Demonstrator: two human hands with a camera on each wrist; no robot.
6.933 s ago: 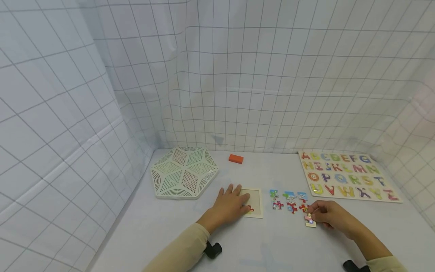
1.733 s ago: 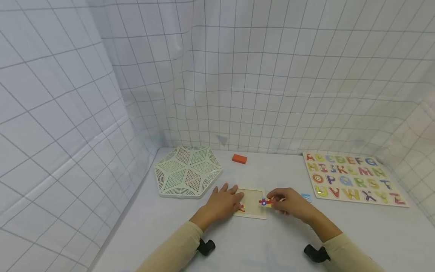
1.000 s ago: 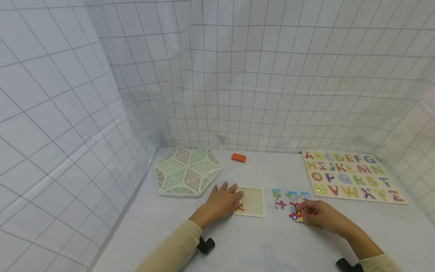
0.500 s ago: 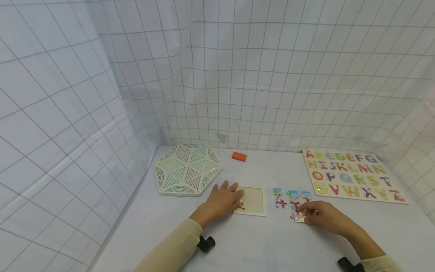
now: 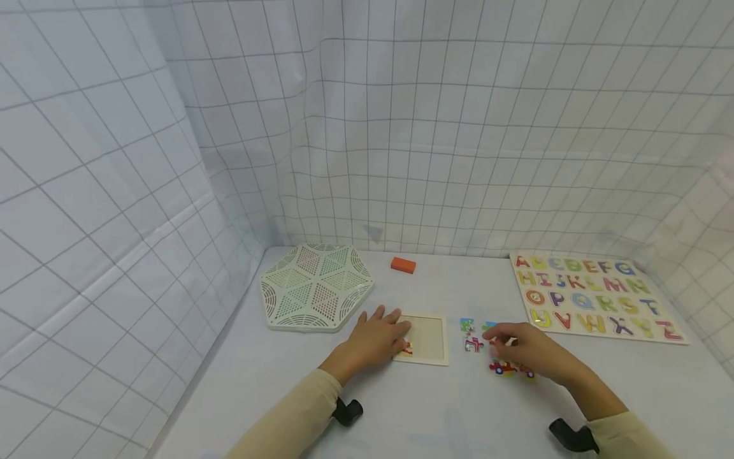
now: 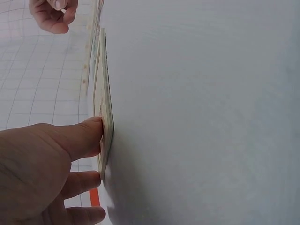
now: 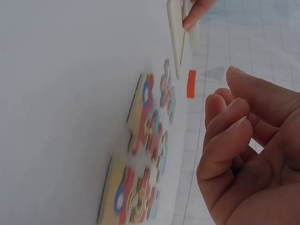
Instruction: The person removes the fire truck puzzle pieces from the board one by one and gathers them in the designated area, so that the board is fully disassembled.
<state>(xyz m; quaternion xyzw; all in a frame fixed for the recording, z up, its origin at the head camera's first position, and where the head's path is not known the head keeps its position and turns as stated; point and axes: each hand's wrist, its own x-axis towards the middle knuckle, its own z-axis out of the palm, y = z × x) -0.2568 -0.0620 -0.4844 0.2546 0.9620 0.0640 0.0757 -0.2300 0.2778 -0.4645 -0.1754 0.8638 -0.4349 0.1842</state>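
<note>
My left hand point(image 5: 374, 338) rests with spread fingers on the left side of a shallow wooden puzzle tray point(image 5: 436, 363). In the left wrist view its thumb point(image 6: 86, 138) presses the tray. One red-and-yellow jigsaw piece point(image 5: 408, 349) shows in the tray beside the thumb. My right hand point(image 5: 530, 347) hovers above loose jigsaw pieces, fingers bent loosely, holding nothing in the right wrist view. Below it lies a piece with a blue wheel point(image 5: 500, 369); another wheel piece point(image 7: 119, 197) sits next to it. A pink-and-white piece point(image 5: 473, 344) and a green-blue piece point(image 5: 467, 325) lie left of the hand.
An alphabet board point(image 5: 596, 296) lies at the right rear. A white perforated hexagonal panel point(image 5: 315, 287) stands left of the tray. An orange block point(image 5: 404, 265) lies behind it. Gridded white cloth point(image 5: 401, 159) hangs around the table.
My right hand carried a wheel piece from over the tray back to the loose pieces and turned it there. It has now let go and risen slightly up and left. The left hand stays on the tray.
</note>
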